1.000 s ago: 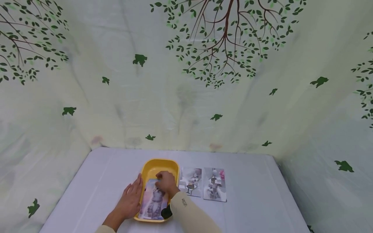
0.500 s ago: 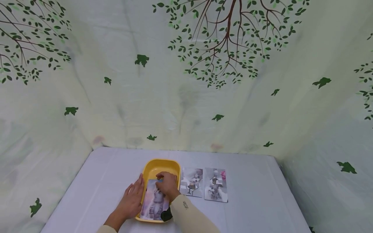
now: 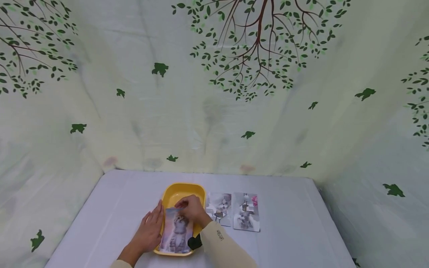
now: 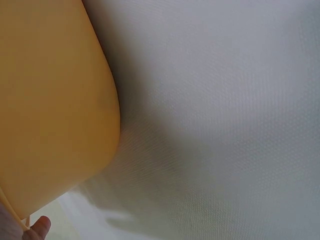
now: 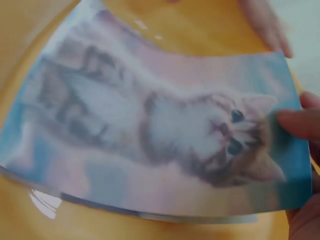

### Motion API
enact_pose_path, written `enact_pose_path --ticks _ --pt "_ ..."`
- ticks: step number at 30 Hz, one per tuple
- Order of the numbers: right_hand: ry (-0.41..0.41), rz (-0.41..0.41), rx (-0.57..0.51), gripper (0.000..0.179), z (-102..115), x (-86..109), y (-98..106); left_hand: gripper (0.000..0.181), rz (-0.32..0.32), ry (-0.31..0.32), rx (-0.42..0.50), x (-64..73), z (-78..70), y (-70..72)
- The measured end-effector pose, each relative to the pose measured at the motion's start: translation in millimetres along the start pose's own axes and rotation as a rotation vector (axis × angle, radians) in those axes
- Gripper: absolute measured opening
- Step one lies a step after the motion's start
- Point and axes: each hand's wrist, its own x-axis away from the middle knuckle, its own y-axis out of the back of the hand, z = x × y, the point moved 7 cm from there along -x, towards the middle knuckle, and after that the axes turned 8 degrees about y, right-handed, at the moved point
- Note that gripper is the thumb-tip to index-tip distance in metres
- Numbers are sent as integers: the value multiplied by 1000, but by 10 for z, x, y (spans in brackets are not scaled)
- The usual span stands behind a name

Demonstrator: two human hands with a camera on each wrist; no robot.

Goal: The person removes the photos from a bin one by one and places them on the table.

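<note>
A yellow plastic tray (image 3: 182, 190) stands on the table with a kitten picture card (image 3: 175, 232) in its near half. My right hand (image 3: 191, 208) pinches the card's far end, thumb on top near the kitten's ears. In the right wrist view, the kitten card (image 5: 180, 125) bows upward between its ends, and the edge of another card (image 5: 200, 218) shows beneath it. My left hand (image 3: 149, 231) lies along the tray's left side with straight fingers. The left wrist view shows mostly the tray's outer wall (image 4: 55, 100), with a fingertip (image 4: 42, 226) at the lower left corner.
Two greyish picture cards, one (image 3: 219, 209) beside the tray and another (image 3: 246, 212) farther right, lie flat on the white table (image 3: 288, 223). A dark round object (image 3: 194, 242) sits at my right wrist. A leaf-patterned sheet (image 3: 207, 111) encloses the table.
My right fingers have shifted slightly left to the card's far edge, and my right wrist has turned to the right. More of the kitten's face is uncovered. The left hand stays put.
</note>
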Motion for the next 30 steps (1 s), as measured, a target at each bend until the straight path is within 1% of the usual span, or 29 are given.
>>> enact_pose_path --ticks 2,5,7,9,11,14,17,19,21,25,28,30 --pt "-25 29 10 13 2 -6 12 75 15 8 0 3 2 7" --pt "-63 69 22 9 -10 2 13 75 60 34 4 1 10 9" --pt "-69 87 33 8 -10 11 14 74 86 46 2 0 14 5" --pt "-46 97 55 8 -1 15 12 74 101 53 10 -1 22 -11" --pt "-31 98 73 8 3 22 15 74 95 50 14 -2 30 -30" --pt "-9 94 100 7 4 32 17 75 62 39 12 -1 41 -55" --pt "-19 91 84 8 6 48 22 74 34 28 8 1 34 -48" --pt "-33 98 71 9 11 61 25 74 41 30 12 2 26 -39" --pt "-41 112 72 11 16 68 27 73 64 36 14 4 15 -29" --pt "17 145 173 17 55 69 22 74 107 50 7 -2 10 -18" --pt "35 118 197 18 53 83 38 75 98 45 9 -5 -1 3" --pt "10 68 141 16 18 104 63 76 87 34 25 -8 -4 2"
